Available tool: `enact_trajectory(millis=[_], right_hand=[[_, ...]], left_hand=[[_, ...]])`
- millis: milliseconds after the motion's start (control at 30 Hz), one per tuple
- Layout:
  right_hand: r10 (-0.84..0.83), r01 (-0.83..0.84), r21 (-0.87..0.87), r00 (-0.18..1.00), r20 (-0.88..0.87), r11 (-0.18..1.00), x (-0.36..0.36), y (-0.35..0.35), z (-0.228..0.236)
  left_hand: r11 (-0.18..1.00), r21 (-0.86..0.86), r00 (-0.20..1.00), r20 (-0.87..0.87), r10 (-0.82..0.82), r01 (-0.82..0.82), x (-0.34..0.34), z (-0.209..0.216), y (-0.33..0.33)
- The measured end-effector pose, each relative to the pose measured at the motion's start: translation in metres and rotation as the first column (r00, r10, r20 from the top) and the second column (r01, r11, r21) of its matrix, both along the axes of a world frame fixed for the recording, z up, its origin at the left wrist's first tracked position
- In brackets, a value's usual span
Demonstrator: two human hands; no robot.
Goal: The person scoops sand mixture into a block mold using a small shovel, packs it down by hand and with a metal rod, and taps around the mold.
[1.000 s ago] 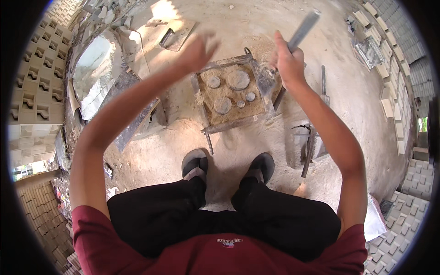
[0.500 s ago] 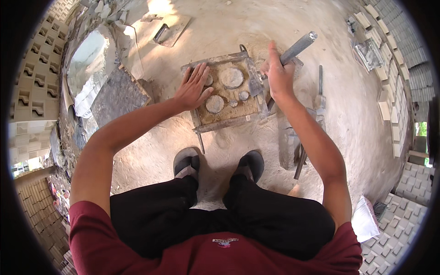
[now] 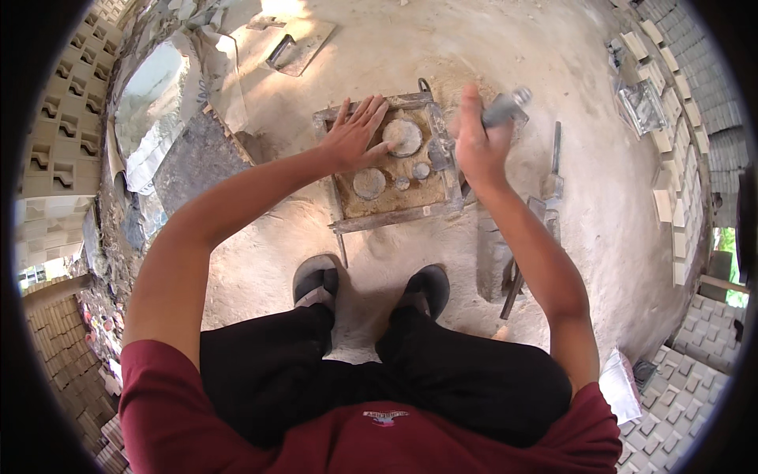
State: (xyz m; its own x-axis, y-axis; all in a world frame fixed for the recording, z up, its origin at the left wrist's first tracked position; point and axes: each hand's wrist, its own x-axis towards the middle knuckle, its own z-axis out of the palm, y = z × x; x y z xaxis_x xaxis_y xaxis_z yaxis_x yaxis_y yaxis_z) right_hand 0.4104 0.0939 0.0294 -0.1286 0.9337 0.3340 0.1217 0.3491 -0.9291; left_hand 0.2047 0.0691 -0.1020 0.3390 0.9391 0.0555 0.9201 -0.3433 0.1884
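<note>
A wooden frame [image 3: 395,218] on the ground in front of me holds packed, sandy brown material [image 3: 387,203]. Set in it are a large pale disc [image 3: 403,138], a medium disc [image 3: 369,184] and smaller round pieces [image 3: 421,170]. My left hand [image 3: 351,144] lies flat with fingers spread over the frame's upper left part, its thumb by the large disc. At the right side, my right hand [image 3: 482,150] is closed round the thick grey handle [image 3: 497,112] of a trowel-like tool. Its flat grey blade [image 3: 439,155] sits at the frame's right edge, partly hidden.
A hand float [image 3: 282,50] lies on a board beyond the frame. A dark slab [image 3: 189,170] leans at the left; long, thin metal tools [image 3: 557,150] lie at the right. Patterned blocks [image 3: 59,126] are stacked along both sides. My sandalled feet [image 3: 317,280] are near the frame.
My left hand has slid right and slightly up the frame, toward the large disc. The tool's handle has tilted in my right hand, looking shorter and blurred.
</note>
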Motion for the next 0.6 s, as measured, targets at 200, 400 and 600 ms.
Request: enact_trajectory(millis=[200, 400, 600], right_hand=[[0.0, -0.014, -0.071, 0.983, -0.184, 0.997, -0.007, 0.003, 0.01], [-0.042, 0.026, -0.101, 0.988, -0.151, 0.995, -0.008, 0.023, 0.012], [-0.073, 0.048, -0.133, 0.979, -0.191, 0.99, -0.01, 0.034, 0.017]], left_hand=[[1.0, -0.021, 0.999, -0.054, 0.005, -0.006, -0.001, 0.003, -0.001], [1.0, -0.01, 1.0, -0.02, -0.007, 0.007, -0.004, 0.003, -0.001], [1.0, -0.008, 1.0, -0.019, -0.016, 0.016, -0.002, 0.002, -0.002]])
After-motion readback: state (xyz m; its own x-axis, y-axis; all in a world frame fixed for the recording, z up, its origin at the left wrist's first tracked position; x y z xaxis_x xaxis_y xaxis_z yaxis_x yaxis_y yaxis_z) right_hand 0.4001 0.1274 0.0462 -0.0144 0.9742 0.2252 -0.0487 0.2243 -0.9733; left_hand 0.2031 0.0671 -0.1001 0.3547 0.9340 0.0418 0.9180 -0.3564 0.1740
